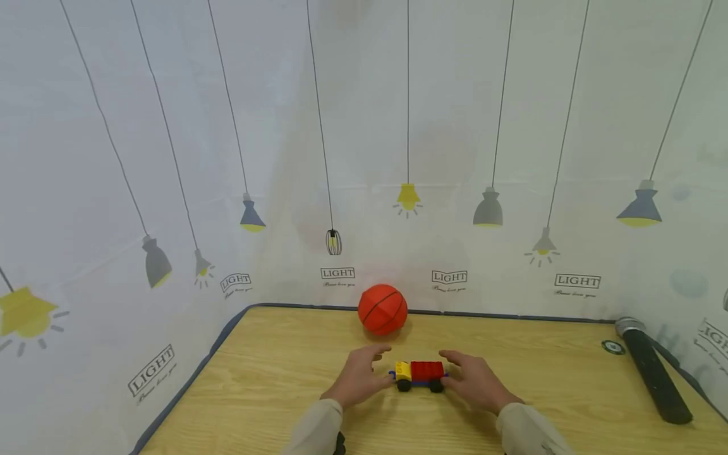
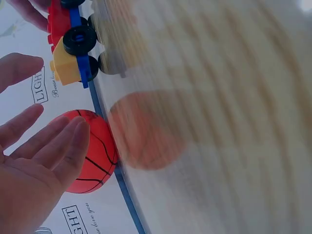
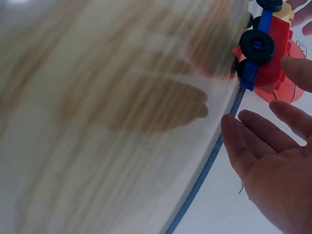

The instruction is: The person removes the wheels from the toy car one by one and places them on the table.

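Note:
A small toy truck (image 1: pixel 426 370) of building bricks, with a yellow cab, red body, blue base and black wheels, stands on the wooden table. My left hand (image 1: pixel 358 378) is at its yellow cab end, fingers spread and loosely bent. At the red rear end is my right hand (image 1: pixel 476 383), thumb near the truck's blue tail and fingers apart. In the left wrist view a gap shows between the left hand's fingers (image 2: pixel 41 146) and the truck's cab (image 2: pixel 66 63). The right wrist view shows the right thumb (image 3: pixel 296 73) overlapping the red body.
Behind the truck, against the back edge of the table (image 1: pixel 273 354), sits an orange-red ball (image 1: pixel 383 309) with black lines. A black microphone (image 1: pixel 654 373) with a silver head lies at the right, beside a small round chip (image 1: pixel 613 347). White lamp-printed sheeting (image 1: pixel 364 126) surrounds the table.

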`<state>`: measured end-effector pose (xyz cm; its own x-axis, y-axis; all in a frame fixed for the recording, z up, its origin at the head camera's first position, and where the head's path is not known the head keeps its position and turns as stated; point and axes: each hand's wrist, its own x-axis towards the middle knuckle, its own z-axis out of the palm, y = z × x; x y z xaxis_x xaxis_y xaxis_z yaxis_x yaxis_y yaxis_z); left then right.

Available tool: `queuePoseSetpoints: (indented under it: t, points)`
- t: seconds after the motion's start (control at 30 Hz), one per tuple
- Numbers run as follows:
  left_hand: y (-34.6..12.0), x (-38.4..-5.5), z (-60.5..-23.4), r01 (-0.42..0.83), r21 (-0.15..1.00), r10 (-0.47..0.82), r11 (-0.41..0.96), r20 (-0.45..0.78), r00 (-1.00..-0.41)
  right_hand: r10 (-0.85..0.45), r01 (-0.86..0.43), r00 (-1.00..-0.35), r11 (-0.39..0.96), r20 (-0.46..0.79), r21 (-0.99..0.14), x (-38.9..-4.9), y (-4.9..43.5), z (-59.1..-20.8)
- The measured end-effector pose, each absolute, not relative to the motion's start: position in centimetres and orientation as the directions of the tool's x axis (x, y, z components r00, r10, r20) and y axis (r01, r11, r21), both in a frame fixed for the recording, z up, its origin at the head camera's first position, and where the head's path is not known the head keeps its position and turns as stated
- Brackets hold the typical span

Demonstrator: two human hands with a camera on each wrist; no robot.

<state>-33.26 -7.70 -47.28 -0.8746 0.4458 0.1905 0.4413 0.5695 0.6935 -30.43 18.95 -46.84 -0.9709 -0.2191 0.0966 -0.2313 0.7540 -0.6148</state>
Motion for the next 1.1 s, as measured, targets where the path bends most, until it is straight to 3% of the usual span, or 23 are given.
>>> queuePoseSetpoints:
  t: [0.43, 0.7, 1.1]
  points:
    - [-6.7, -34.0, -48.0, 0.346, 0.787, 0.432, 0.511, 0.113, -0.895, -0.198, -0.207, -0.977, 0.772, 0.081, -0.601, -30.8, 18.2, -47.2]
    - [-6.2, -34.1, -47.8, 0.336, 0.737, 0.437, 0.587, 0.061, -0.897, -0.203, -0.195, -0.978, 0.789, 0.052, -0.582, -31.3, 17.7, -47.1]
    - [-5.7, -34.1, -47.3, 0.405, 0.676, 0.467, 0.615, 0.1, -0.878, -0.2, -0.19, -0.978, 0.762, 0.054, -0.619, -31.4, 17.6, -46.8]
